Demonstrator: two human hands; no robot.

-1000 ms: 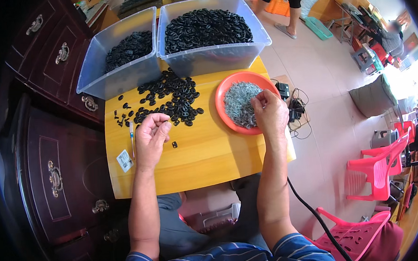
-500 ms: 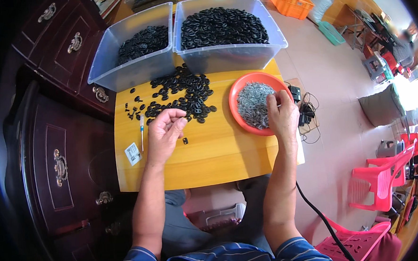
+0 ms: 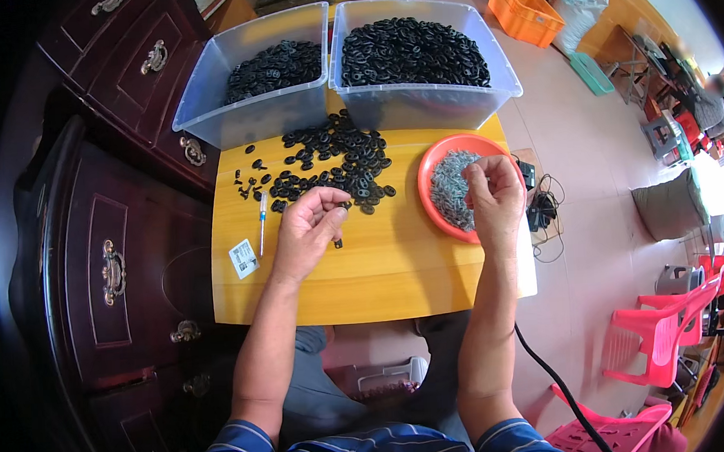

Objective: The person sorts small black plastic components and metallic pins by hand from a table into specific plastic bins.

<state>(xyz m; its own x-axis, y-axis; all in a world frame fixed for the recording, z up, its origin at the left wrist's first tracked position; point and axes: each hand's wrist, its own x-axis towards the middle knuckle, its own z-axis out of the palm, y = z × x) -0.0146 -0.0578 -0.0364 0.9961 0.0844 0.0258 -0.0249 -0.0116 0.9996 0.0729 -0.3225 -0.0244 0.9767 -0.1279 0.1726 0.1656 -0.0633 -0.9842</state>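
Note:
My left hand (image 3: 307, 233) is closed in a pinch over the yellow table, with a small dark piece, like the loose black oval ones, at its fingertips. Beyond it spreads a loose heap of black oval two-holed pieces (image 3: 350, 157). One small black piece (image 3: 338, 244) lies apart, just below my left fingers. My right hand (image 3: 498, 202) is pinched above the right part of an orange-red bowl (image 3: 428, 196). Small silvery metal parts (image 3: 452, 190) fill the bowl, too fine to tell their kind. Whatever my right fingertips hold is too small to make out.
Two clear plastic bins (image 3: 427, 104) full of black pieces stand at the table's back. A thin screwdriver (image 3: 262, 225) and a white label card (image 3: 243, 258) lie at the left. Dark drawers (image 3: 86, 281) border the left side; black cables (image 3: 545, 210) lie beyond the bowl.
The whole view has shifted, the table appearing farther right. My right hand has lifted slightly from the metal parts in the bowl. My left hand keeps its pinch.

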